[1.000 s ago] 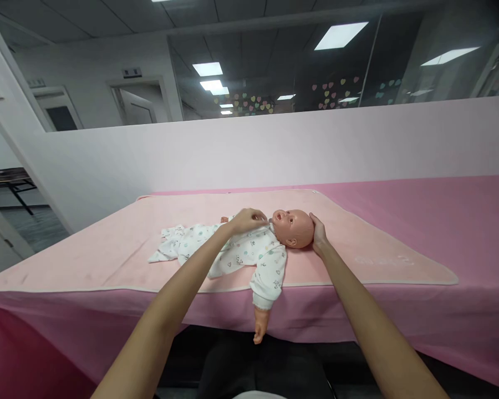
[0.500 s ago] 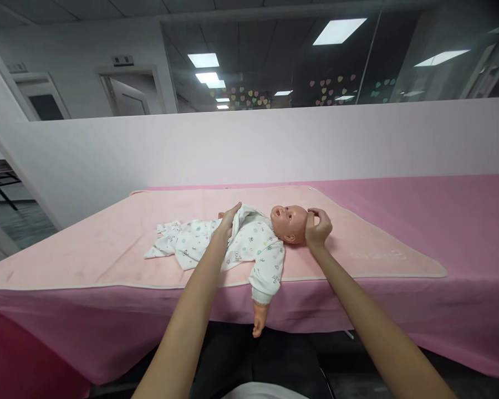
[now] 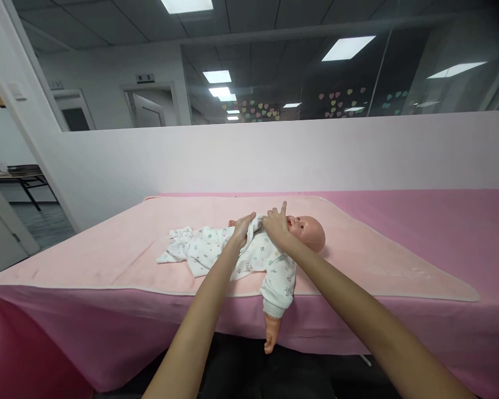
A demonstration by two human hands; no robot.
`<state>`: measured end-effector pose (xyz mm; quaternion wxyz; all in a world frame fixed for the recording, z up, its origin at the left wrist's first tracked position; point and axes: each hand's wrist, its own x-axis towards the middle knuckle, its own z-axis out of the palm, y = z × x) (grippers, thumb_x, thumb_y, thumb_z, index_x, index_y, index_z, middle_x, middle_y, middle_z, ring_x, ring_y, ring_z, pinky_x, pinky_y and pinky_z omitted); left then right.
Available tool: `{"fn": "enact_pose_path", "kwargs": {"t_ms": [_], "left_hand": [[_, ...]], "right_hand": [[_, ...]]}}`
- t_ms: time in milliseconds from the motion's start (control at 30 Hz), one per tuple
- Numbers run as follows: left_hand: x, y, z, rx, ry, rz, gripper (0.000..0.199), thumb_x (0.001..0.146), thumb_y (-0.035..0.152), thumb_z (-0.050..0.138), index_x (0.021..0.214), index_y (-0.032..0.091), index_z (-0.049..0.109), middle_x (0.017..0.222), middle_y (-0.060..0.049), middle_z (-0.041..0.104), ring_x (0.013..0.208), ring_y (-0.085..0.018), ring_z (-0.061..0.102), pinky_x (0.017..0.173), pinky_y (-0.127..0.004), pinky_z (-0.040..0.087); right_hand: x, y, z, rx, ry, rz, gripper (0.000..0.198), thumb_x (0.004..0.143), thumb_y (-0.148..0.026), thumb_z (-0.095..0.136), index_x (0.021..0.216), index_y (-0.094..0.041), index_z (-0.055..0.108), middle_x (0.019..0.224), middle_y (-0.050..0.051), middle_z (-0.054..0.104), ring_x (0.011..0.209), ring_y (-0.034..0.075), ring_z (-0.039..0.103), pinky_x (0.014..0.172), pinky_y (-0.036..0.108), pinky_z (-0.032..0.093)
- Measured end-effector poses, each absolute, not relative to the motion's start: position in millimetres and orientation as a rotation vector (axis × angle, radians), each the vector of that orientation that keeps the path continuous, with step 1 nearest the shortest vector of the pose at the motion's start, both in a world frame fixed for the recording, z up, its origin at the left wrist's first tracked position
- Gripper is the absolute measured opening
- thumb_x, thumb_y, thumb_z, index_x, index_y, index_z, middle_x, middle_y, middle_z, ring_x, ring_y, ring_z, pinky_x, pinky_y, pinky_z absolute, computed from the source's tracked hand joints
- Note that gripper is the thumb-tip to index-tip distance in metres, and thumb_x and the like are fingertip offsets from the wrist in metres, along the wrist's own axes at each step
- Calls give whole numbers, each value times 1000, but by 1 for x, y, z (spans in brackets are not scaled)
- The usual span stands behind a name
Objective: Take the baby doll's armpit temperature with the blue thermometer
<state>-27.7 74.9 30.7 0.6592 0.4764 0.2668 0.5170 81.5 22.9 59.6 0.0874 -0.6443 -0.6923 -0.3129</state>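
On its back lies a baby doll (image 3: pixel 310 233), its head to the right, in a white printed baby top (image 3: pixel 260 255). Its near arm (image 3: pixel 272 327) hangs over the table edge. My left hand (image 3: pixel 243 228) is closed on the front edge of the top at the belly, lifting a fold of cloth. Close beside it, at the doll's chest just below the chin, my right hand (image 3: pixel 276 223) has its fingers curled on the top's cloth, with one digit sticking up. Part of the doll's chin and neck is hidden behind this hand.
Under the doll is a light pink blanket (image 3: pixel 120 252) with a pale border, spread over a darker pink tablecloth (image 3: pixel 449 233). A white low wall (image 3: pixel 316 152) with glass above stands behind the table. At far left is another table (image 3: pixel 29 177) with things on it.
My right hand has moved left from the crown of the doll's head to the top at its chest. My left hand still holds the top's edge. The view has tilted up slightly.
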Motion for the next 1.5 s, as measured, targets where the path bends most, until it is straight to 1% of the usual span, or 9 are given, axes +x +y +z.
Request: {"fn": "enact_pose_path", "kwargs": {"t_ms": [167,267,467,600,767,967,1067,1233,1500], "left_hand": [[-26,82,25,1189,767,1403,35,64,45,68,57,15,54,50,2,47,51,-11,44,57,-26,35],[-23,83,24,1348,842,1491,38,69,49,61,55,15,56,49,2,46,52,-11,42,56,-26,33],[-17,75,24,1713,676,1150,47,76,53,49,69,12,69,57,-4,59,57,-14,48,58,-26,36],[-17,69,23,1962,663,1022,32,69,45,62,78,16,72,72,-5,66,69,-17,55,64,-26,38],[-20,60,26,2108,664,944,29,64,42,68,80,18,73,74,-5,67,66,-16,54,60,-26,37],[-21,63,27,1734,568,1095,29,61,38,72,79,15,71,80,-6,67,72,-14,55,66,-25,40],[-23,68,26,1436,610,1244,33,60,38,74,82,14,69,79,-5,66,69,-13,54,67,-25,42],[-28,71,27,1149,682,1338,37,57,36,76,87,15,68,75,-4,64,66,-12,54,66,-26,43],[-25,68,23,1344,633,1274,28,57,29,72,81,14,70,69,-2,63,55,-8,48,58,-24,40]], "right_hand": [[96,-25,65,-1651,-1760,-660,26,84,-13,38,77,-16,63,79,8,65,82,20,56,98,45,27],[104,-78,50,-1385,-1167,-271,30,88,-32,36,88,-16,62,86,7,66,82,19,58,80,34,42],[113,-128,29,-1084,-811,211,34,76,-47,54,84,-16,64,83,6,67,79,19,62,72,31,47],[129,-132,28,-1148,-939,196,34,75,-47,54,86,-17,64,87,8,67,82,20,61,75,33,46],[180,-146,-10,-1567,-1152,87,33,76,-49,48,82,-20,63,90,7,66,88,23,59,72,33,45],[225,-146,-52,-1923,-1129,-318,39,78,-44,37,89,-17,64,88,13,66,81,29,59,71,41,42],[199,-132,-42,-1790,-929,-525,39,80,-37,37,97,-13,63,92,16,65,83,28,58,74,40,42],[110,-73,-6,-1404,-1286,-355,33,85,-28,33,96,-18,62,93,9,67,81,20,60,70,29,44],[75,-8,-2,-1488,-1386,-334,29,81,-20,37,96,-15,61,87,10,65,78,20,59,68,28,43]]}}
